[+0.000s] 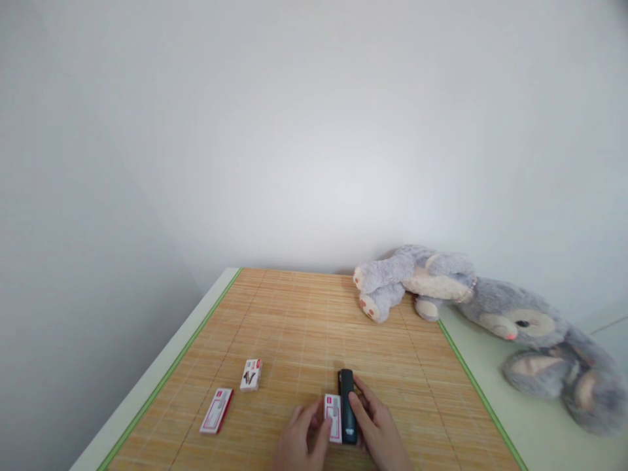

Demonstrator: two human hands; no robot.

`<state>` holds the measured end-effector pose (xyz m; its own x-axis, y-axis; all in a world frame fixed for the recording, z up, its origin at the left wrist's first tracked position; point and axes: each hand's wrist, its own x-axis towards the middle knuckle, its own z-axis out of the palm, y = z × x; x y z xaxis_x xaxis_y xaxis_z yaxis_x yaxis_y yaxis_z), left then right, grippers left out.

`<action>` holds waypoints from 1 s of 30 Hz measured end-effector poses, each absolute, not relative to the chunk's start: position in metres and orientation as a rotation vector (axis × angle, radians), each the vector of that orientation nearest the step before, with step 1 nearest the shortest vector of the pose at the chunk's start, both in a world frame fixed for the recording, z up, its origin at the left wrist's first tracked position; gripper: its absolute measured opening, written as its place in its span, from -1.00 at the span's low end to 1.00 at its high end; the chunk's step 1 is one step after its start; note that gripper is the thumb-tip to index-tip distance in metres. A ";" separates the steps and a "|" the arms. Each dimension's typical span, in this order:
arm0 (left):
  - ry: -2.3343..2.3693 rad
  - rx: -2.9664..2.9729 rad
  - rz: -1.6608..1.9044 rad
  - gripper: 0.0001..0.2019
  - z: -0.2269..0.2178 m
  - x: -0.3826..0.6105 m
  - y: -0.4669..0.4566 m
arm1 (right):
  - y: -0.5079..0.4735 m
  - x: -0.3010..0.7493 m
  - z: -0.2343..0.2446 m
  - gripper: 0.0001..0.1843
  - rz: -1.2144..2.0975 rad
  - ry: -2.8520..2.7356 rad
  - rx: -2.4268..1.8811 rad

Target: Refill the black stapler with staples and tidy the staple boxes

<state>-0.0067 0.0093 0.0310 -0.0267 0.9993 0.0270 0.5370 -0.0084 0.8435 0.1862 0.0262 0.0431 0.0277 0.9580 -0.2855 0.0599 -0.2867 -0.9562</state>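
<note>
Near the front of the mat, my right hand [377,425] grips a dark stapler [348,405], thumb on its top and fingers along its right side. Its long body points away from me. Right beside it, on the left, lies a small white pad with a pink-red border [332,418]. My left hand [304,437] pinches this pad at its left edge, with the thumb on its face. The pad's right edge meets or nearly meets the stapler; I cannot tell if they touch.
Further left lie a similar white pad with a red side [216,411] and a small white box with a dark picture on it [251,374]. A grey plush rabbit [441,278] stretches across the back right. The bamboo mat [294,320] has green edging; a pale wall [314,131] rises behind.
</note>
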 end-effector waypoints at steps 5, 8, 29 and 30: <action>2.094 1.672 1.004 -0.58 0.051 -0.090 0.011 | 0.024 0.188 0.040 -0.08 1.384 -1.084 -1.434; 2.425 1.666 0.950 -0.49 0.049 -0.149 0.010 | 0.023 0.190 0.036 -0.09 1.403 -1.095 -1.421; 1.638 1.527 0.918 -0.65 0.050 0.020 0.015 | 0.025 0.190 0.033 -0.04 1.372 -1.100 -1.418; 1.625 1.518 0.921 -0.64 0.048 0.019 0.014 | 0.025 0.190 0.032 -0.04 1.369 -1.108 -1.417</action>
